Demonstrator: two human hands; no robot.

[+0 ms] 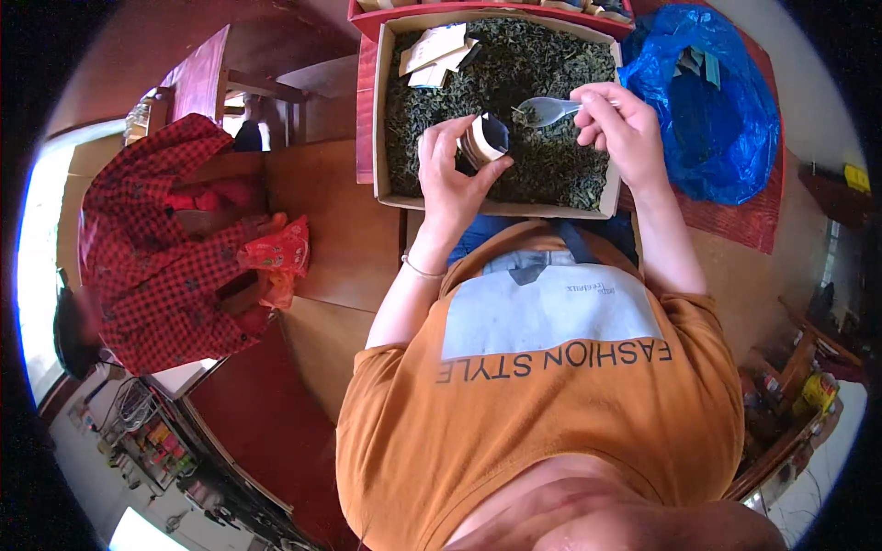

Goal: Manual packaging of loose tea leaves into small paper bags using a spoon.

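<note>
A shallow cardboard box (pixel 381 138) full of dark dried leaves (pixel 551 172), which look like loose tea, lies in front of me. My left hand (pixel 451 165) grips a small paper packet (pixel 475 146) whose top gapes, showing a dark inside. In my right hand (pixel 620 131) is a clear plastic spoon (pixel 548 110) by its handle. The spoon's bowl carries some leaves and is just right of the packet's mouth, above the box. Several flat paper packets (pixel 437 52) rest on the leaves in the box's far left corner.
A blue plastic bag (pixel 723 138) with some packets inside stands right of the box on a red table (pixel 747 224). Behind the box is a red tray (pixel 482 10) holding packets. At left, a person in a checked shirt (pixel 172 275) sits by a red plastic bag (pixel 286 251).
</note>
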